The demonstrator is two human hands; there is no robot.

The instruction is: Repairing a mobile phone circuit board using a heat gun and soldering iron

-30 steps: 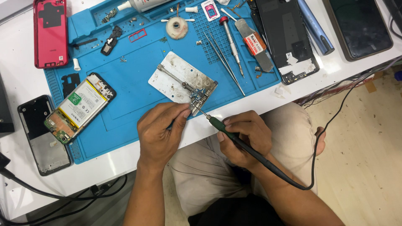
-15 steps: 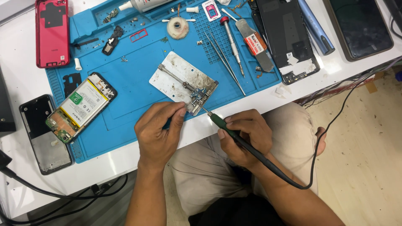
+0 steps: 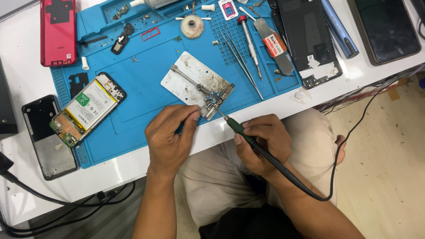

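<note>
- Head view: my right hand (image 3: pixel 261 141) is clenched around a soldering iron (image 3: pixel 265 152), tip aimed up-left at the clamp corner of the metal jig (image 3: pixel 195 82) at frame centre.
- My left hand (image 3: pixel 170 139) sits just left of that corner, fingers pinched together at the jig's lower edge. They seem to grip something thin, perhaps tweezers, but I cannot tell what it is.
- The jig lies on the blue mat (image 3: pixel 133 88), near the table's front edge. A small board appears to be clamped at its lower right corner.
- An open phone (image 3: pixel 86 108) with its battery showing lies at left on the mat. A red back cover (image 3: pixel 57 31) sits upper left, a dark phone (image 3: pixel 310 40) upper right.
- Spare tweezers (image 3: pixel 241 62) and a screwdriver (image 3: pixel 248 40) lie above right of the jig.
- Risk, as I judge it: the hot tip is very near my left fingertips, so a slip could burn them.
- Risk: the iron's cable (image 3: pixel 354 128) loops off the right table edge. A snag could jerk the tip across the board.
- Risk: lingering heat could lift a pad or bridge joints.
- Hard to see: the joint itself is tiny and partly hidden by my left thumb. The top row of mat trays is cut off at the frame edge.
</note>
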